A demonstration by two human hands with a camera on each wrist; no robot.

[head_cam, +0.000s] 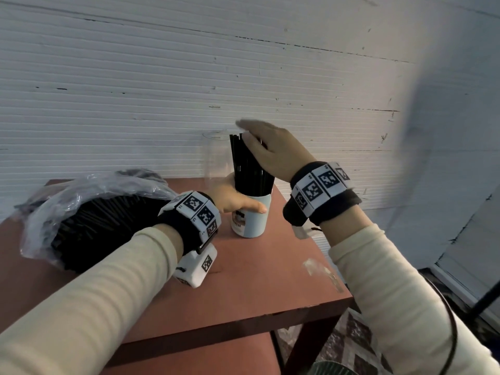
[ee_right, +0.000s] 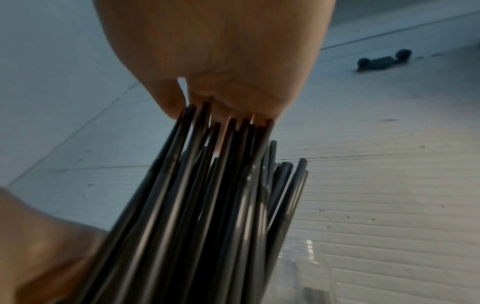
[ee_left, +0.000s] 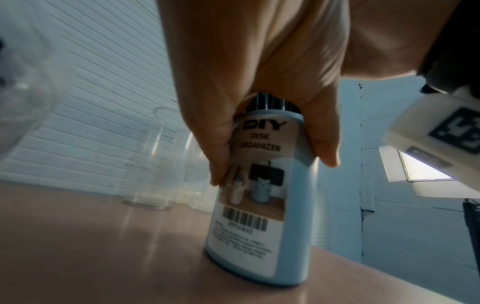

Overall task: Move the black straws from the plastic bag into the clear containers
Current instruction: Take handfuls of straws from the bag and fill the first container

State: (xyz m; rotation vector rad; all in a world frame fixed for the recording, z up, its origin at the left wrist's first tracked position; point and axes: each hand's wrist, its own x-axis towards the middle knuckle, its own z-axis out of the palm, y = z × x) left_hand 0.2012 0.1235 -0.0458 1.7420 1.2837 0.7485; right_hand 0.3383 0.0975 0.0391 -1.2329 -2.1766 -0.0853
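A container with a pale blue "DIY Desk Organizer" label (head_cam: 250,219) (ee_left: 259,205) stands on the reddish table (head_cam: 257,280). My left hand (head_cam: 235,198) (ee_left: 259,92) grips it round its upper part. A bundle of black straws (head_cam: 249,166) (ee_right: 207,195) stands upright in it, fanning out. My right hand (head_cam: 266,147) (ee_right: 221,88) lies flat on the straw tops, fingers straight, palm touching the tips. The plastic bag (head_cam: 89,212), still full of black straws, lies on the table's left side behind my left forearm.
An empty clear container (head_cam: 213,158) (ee_left: 153,170) stands just left of the labelled one by the white ribbed wall, with another clear one (ee_left: 197,197) beside it. The table's right edge (head_cam: 319,247) is close to the container; patterned floor lies below.
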